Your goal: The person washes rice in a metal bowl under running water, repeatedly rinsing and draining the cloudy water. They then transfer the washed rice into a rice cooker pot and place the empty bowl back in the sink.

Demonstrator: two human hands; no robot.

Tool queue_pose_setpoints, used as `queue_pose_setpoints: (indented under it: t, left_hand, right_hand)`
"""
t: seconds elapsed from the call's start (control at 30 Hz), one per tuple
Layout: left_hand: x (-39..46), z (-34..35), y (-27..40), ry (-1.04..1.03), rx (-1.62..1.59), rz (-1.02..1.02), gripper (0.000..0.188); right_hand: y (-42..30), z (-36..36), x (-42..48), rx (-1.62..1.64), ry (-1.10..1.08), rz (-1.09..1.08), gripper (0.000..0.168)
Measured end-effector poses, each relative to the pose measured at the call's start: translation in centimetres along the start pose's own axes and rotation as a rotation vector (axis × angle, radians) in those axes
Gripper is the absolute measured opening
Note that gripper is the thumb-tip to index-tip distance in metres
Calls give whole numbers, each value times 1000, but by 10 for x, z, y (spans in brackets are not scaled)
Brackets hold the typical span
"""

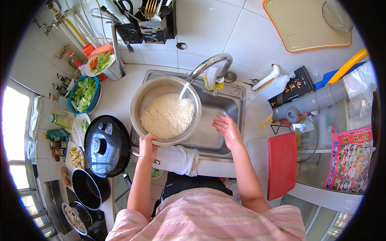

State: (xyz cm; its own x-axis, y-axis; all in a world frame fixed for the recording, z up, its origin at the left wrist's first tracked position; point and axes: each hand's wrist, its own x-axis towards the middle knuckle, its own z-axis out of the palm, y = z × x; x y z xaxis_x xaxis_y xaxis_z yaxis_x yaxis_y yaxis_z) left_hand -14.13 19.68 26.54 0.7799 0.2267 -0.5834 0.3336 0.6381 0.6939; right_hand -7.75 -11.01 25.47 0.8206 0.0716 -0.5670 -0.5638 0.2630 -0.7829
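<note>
My left hand (148, 146) grips the near rim of a metal pot (134, 116), its thumb over the edge. White rice grains (167, 116) lie in the pot, which is tilted slightly and held over the left part of a stainless steel sink (208, 132). From the curved chrome faucet (208, 64) a stream of water falls onto the rice. My right hand (226, 129) hangs over the sink basin to the right of the pot, fingers apart and holding nothing. A white cloth (181, 159) drapes over the sink's front edge, just below the pot.
A lidded black pan (107, 146) stands close left, beside a blue bowl of lettuce (83, 95). An uncovered black pot (87, 188) is at lower left. Right of the sink are a plastic jug (257, 110) and a red board (282, 165). Utensil holders (144, 30) hang on the tiled wall.
</note>
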Motion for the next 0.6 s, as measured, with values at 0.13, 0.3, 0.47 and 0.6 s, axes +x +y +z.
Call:
queue_pose_setpoints:
  t: [0.13, 0.3, 0.47, 0.6]
  left_hand:
    - [9, -6, -13, -56, 111, -24, 33]
    - [16, -9, -11, 14, -29, 44, 32]
    - [21, -14, -12, -2, 144, 36, 34]
    - [25, -19, -5, -19, -87, 29, 38]
  right_hand:
    - [-2, 1, 4, -12, 24, 3, 55]
    - [-3, 0, 4, -30, 20, -7, 55]
    - [2, -4, 6, -44, 46, 8, 54]
    - [3, 0, 6, -68, 33, 17, 54]
